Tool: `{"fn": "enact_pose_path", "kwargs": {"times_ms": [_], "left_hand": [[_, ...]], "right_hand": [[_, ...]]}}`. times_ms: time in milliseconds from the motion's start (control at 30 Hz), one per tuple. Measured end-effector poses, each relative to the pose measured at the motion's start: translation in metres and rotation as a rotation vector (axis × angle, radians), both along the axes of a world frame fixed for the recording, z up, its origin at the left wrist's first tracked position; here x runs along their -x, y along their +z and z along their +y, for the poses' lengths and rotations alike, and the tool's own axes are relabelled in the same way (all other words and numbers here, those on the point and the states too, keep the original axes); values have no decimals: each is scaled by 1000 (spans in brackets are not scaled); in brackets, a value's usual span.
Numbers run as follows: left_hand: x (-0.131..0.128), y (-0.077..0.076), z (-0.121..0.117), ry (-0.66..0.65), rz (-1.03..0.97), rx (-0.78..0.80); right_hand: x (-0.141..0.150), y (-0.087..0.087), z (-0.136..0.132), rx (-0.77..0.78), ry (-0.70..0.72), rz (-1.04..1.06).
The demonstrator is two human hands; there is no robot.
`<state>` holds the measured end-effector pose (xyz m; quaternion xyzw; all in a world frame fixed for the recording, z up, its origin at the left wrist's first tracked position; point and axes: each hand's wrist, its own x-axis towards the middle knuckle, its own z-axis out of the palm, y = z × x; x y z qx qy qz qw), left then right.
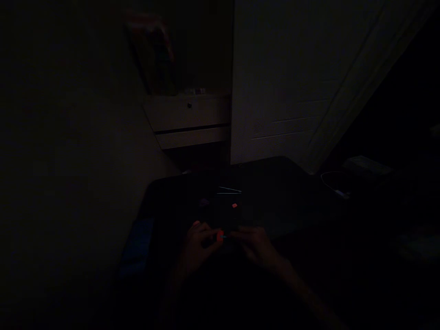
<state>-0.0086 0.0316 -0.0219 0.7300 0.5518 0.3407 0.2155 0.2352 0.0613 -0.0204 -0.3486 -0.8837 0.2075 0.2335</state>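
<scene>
In the very dim light, my left hand (201, 240) pinches a small orange-red block (220, 236) between thumb and fingertips. Just to the right is my right hand (254, 243), its fingers drawn together and pointing at the block. A thin pale sliver (225, 237) shows between the block and the right fingertips; whether those fingers grip it is too dark to make out fully. Behind the hands, tweezers (229, 191) lie with their two arms apart. A small orange piece (234, 206) sits in front of them. Another pinkish piece (196, 223) shows beside the left knuckles.
The dark table (275, 183) has rounded far corners. A faint purplish item (204, 202) lies left of the tweezers. Something blue (137, 245) rests at the left edge. Beyond stand a drawer unit (192, 114) and a pale panel (275, 91). A white cable (328, 183) runs at right.
</scene>
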Motion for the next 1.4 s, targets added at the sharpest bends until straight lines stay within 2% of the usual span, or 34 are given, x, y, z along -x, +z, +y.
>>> {"fn": "enact_pose_path", "kwargs": {"times_ms": [233,433,767,1000,1400], "left_hand": [[4,-2,1,-17,12,-20],[4,-6,0,-16,19,-63],[1,-6,0,74,-99,-82],[0,1,-2,29,-94,-39],[-3,3,-3,55,-91,-51]], "right_hand": [[0,2,-1,6,58,27],[6,-13,-1,46,-43,333],[9,-17,-1,33,-89,362],[9,-18,-1,30,-111,318],[9,-15,-10,-125,-153,24]]}}
